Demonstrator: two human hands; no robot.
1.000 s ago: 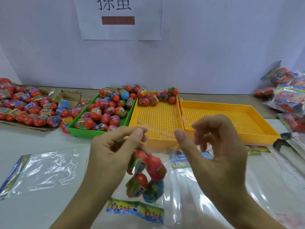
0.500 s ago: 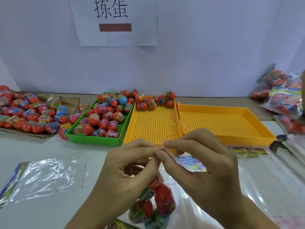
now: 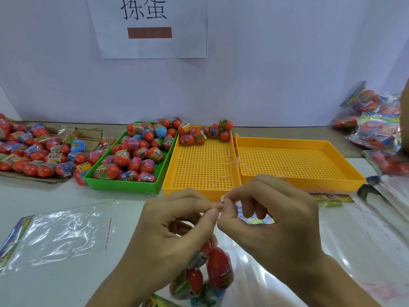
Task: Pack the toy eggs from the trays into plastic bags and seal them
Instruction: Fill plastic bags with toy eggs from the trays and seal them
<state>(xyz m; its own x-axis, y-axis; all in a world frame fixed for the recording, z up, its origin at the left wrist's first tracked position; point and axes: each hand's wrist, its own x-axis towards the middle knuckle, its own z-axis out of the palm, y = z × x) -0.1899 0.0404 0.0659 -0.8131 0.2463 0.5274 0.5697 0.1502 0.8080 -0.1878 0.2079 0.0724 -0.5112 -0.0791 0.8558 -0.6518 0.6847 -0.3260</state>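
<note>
Pinching the neck of a filled bag [image 3: 205,275] between thumb and forefinger, the left hand [image 3: 174,231] and right hand [image 3: 272,220] meet fingertip to fingertip above the near edge of the worktop [image 3: 66,282]; both sets of fingers are curled narrow on the gathered plastic, and the bag hangs below them with several toy eggs inside. Behind the hands stand three trays side by side: a green tray [image 3: 124,185] heaped with eggs [image 3: 137,151], a middle yellow tray [image 3: 200,167] with a few eggs only at its far end, and a right yellow tray [image 3: 296,162]. A flat empty bag [image 3: 59,233] lies toward the left edge. Loose eggs [image 3: 37,151] sit on cardboard at the far left corner, and packed bags [image 3: 376,129] pile at the far right edge.
</note>
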